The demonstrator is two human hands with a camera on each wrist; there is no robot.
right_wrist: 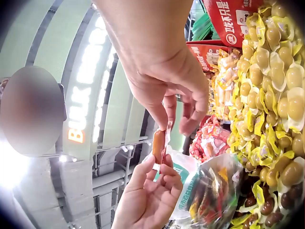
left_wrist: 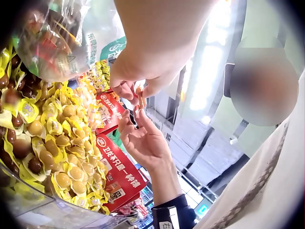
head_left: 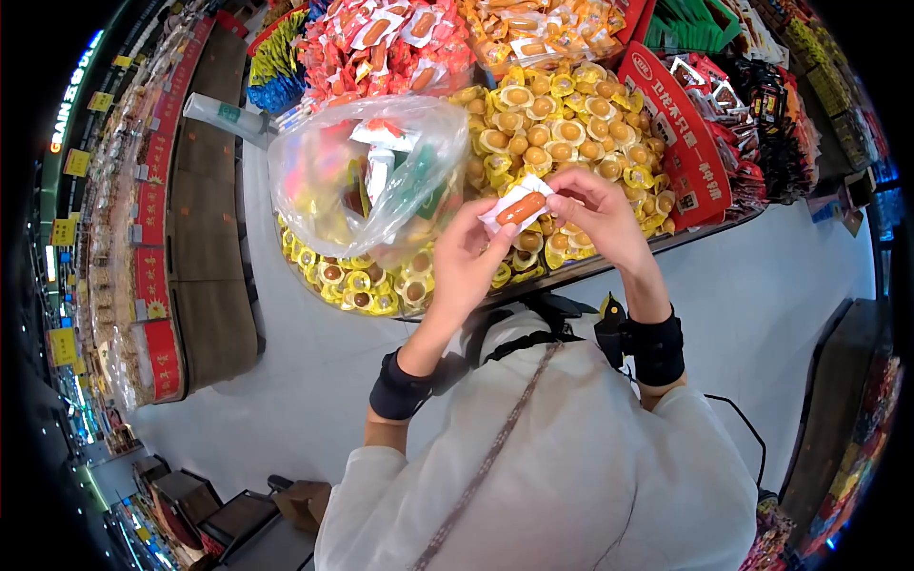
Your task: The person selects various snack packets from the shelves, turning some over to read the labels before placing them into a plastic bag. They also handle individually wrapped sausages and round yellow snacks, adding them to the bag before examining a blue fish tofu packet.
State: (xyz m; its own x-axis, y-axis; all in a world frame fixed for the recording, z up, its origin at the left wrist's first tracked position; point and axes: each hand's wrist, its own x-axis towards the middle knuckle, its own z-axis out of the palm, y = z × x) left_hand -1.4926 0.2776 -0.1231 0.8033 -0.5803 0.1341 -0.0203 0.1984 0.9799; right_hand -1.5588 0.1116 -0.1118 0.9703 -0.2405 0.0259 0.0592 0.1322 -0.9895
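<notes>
Between both hands (head_left: 533,226), packaged sausage (head_left: 522,208)

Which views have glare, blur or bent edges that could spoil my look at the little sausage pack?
Head view: black corners, shelves bowed, but the sausage pack is fairly sharp. Left wrist view: ceiling lights blown out, pack small and mostly hidden by fingers. Right wrist view: white glare at the far left edge, an oval blurred patch beside it, sausage clearly readable.

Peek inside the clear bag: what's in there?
Shiny packets, some red and yellow, show through the clear bag. What lies beneath them can't be seen; they and the creased plastic cover it.
</notes>
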